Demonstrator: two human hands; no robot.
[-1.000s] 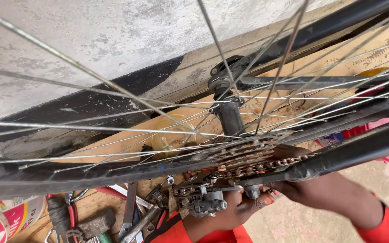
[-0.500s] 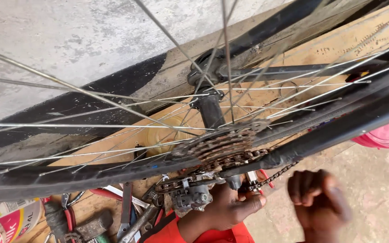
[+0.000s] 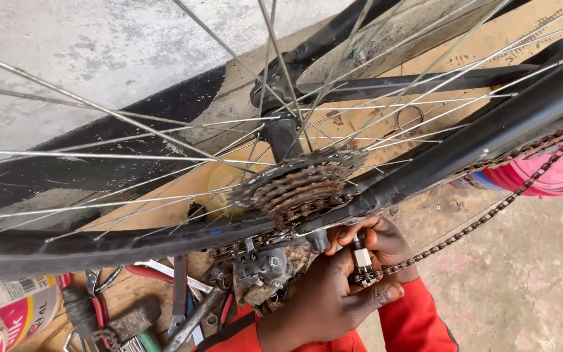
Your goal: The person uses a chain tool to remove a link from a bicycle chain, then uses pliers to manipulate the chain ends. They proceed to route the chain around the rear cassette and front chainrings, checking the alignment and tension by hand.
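Fingers [image 3: 386, 294] on chain [image 3: 490, 218] (rusty)

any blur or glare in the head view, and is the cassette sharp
Head view: even daylight, no harsh glare; the rusty cassette and chain are sharp; spokes nearest the lens look slightly soft; both hands and the tools sit in mild shade.

Pink bucket [image 3: 558, 176], paint can [image 3: 17, 309], pliers & misc tools [image 3: 164, 303], wood board [image 3: 425, 124]
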